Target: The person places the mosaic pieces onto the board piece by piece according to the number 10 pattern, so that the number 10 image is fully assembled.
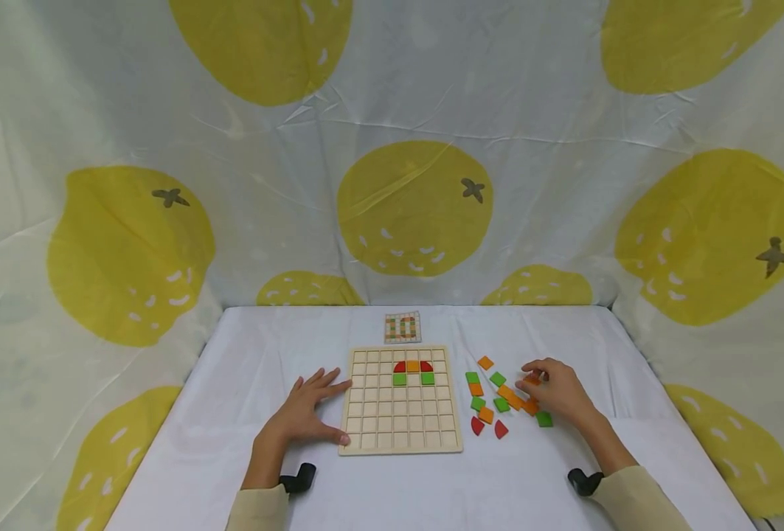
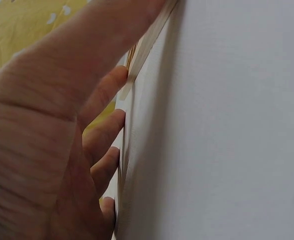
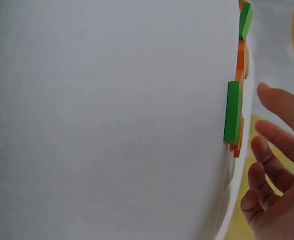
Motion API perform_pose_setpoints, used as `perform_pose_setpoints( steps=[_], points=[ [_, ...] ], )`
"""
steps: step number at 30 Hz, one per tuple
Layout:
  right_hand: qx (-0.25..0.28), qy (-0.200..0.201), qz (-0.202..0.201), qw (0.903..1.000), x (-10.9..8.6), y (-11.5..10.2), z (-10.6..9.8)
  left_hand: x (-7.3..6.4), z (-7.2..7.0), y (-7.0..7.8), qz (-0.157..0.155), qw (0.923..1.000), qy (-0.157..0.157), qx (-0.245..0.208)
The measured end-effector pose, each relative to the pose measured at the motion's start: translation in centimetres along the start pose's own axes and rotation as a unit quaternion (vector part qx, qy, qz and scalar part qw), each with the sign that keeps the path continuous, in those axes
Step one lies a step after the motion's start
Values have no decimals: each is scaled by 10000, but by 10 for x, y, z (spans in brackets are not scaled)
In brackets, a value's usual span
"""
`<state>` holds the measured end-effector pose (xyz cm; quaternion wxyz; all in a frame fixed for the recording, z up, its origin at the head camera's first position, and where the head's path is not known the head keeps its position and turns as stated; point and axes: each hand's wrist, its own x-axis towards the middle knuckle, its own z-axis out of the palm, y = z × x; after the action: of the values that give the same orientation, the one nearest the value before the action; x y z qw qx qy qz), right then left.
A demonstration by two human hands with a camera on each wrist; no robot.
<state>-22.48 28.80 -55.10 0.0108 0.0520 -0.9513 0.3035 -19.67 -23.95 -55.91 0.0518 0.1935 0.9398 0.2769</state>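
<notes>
A square wooden grid board (image 1: 401, 413) lies on the table. Set in its upper rows are an orange square (image 1: 413, 366), two red quarter-circles (image 1: 400, 366) and two green squares (image 1: 400, 379). My left hand (image 1: 302, 415) is spread at the board's left side, thumb and index finger touching its edge. On the right, my right hand (image 1: 559, 391) hovers over loose orange tiles (image 1: 531, 406), fingers loosely bent and apart. In the right wrist view, nothing shows between its thumb and fingers; a green tile (image 3: 232, 112) lies below them.
Loose green, orange and red tiles (image 1: 477, 425) are scattered between the board and my right hand. A small pattern card (image 1: 402, 327) lies beyond the board. A lemon-print cloth (image 1: 285, 221) hangs around the white table (image 1: 392, 490) at the back and sides.
</notes>
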Motion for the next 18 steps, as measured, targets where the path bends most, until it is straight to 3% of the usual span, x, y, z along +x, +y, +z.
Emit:
perform_pose_setpoints(
  steps=[10, 18],
  points=[
    [-90, -117, 441, 9989, -7, 15, -2, 1, -2, 0, 56, 10000, 26, -5],
    [-86, 134, 578, 9982, -10, 23, -3, 0, 0, -1, 12, 10000, 0, -21]
  ],
)
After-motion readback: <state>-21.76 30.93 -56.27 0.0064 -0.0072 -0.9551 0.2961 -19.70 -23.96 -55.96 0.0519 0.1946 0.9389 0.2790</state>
